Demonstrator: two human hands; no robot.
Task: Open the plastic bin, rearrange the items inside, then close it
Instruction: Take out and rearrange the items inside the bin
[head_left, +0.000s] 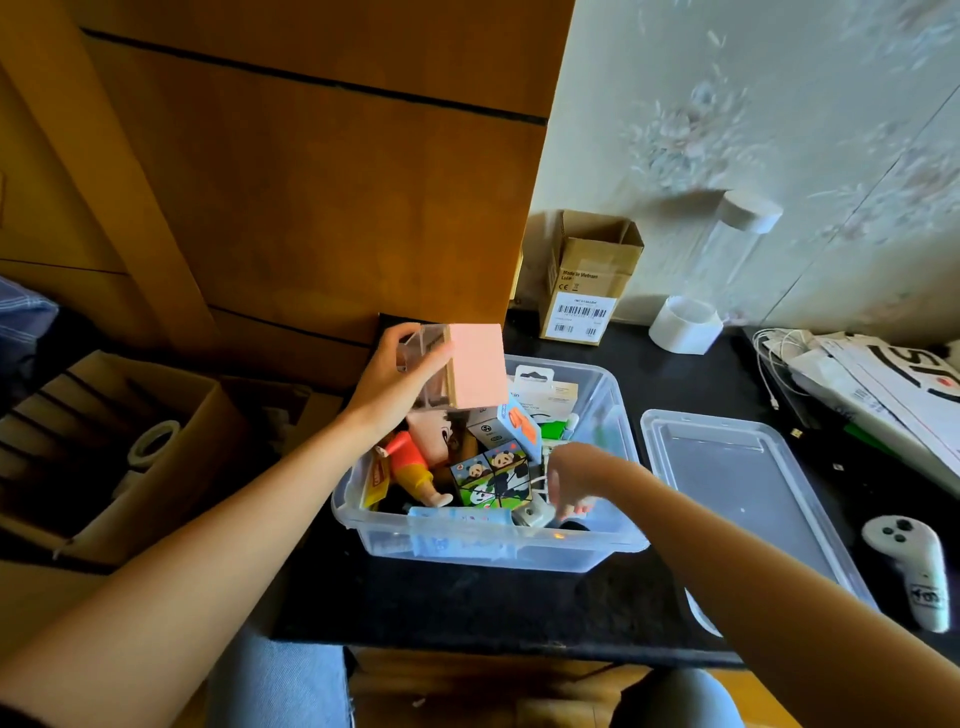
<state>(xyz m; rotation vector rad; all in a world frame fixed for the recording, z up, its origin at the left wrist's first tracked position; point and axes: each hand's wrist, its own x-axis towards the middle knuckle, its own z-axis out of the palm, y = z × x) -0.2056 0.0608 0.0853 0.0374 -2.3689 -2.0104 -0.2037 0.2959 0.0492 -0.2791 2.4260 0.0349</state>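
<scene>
Black tabletop (467, 603), set against a wood-panelled cabinet (311, 182) on the left and pale floral wallpaper (779, 104) on the right. Warm light, some blur at the frame edges.

One clear plastic bin (493, 545) sits open near the tabletop's left end. Its one lid (737, 483) lies flat on the tabletop just beside the bin, to the right.

Inside the bin, jumbled: one cartoon figure (421, 457) in a red shirt and yellow shorts, lying tilted; one panda-printed cube (491, 480) beside it; one small blue-and-orange box (519, 428) behind the cube; one carded package (545, 392) standing at the far wall. Other items are too hidden to name.

Left hand (400, 374) is raised above the bin's far-left corner, fingers wrapped around one pink-and-clear box (467, 366), holding it clear of the contents.

Right hand (571, 483) is down in the bin's near-right part, fingers curled among the items; cannot tell whether it grips anything.

Elsewhere on the tabletop: one open cardboard carton (587, 280) with barcode label at the back, one clear tube (727, 254) with a white cap leaning on the wall, one white ring (683, 325), one white controller (914, 566) at the right edge, a heap of papers (872, 384) and cables. A larger cardboard box (130, 447) holding one tape roll (153, 441) stands left of the tabletop.
</scene>
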